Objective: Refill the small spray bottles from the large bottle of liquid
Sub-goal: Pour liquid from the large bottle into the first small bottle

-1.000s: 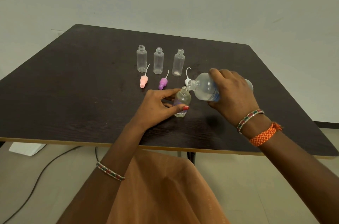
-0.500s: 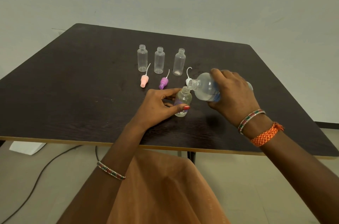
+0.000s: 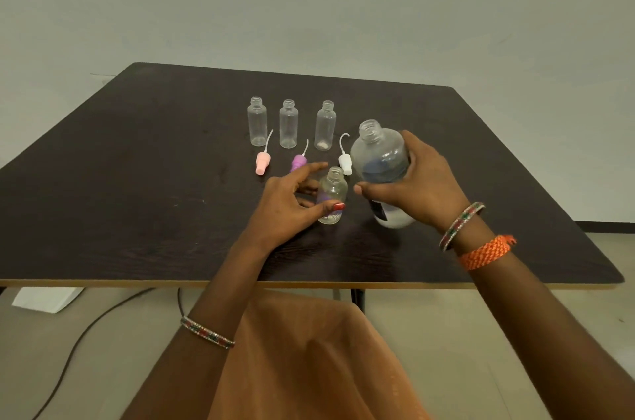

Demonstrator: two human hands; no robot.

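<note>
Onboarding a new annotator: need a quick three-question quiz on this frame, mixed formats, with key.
1. True or false: the large bottle is tipped over the small bottle and pouring.
2. Which hand grips the large bottle? A) left hand B) right hand C) both
3. Fill in: ___ uncapped small bottles stand in the back row.

Key:
1. False; it is nearly upright, mouth up.
2. B; the right hand wraps it, the left hand holds the small bottle.
3. Three.
</note>
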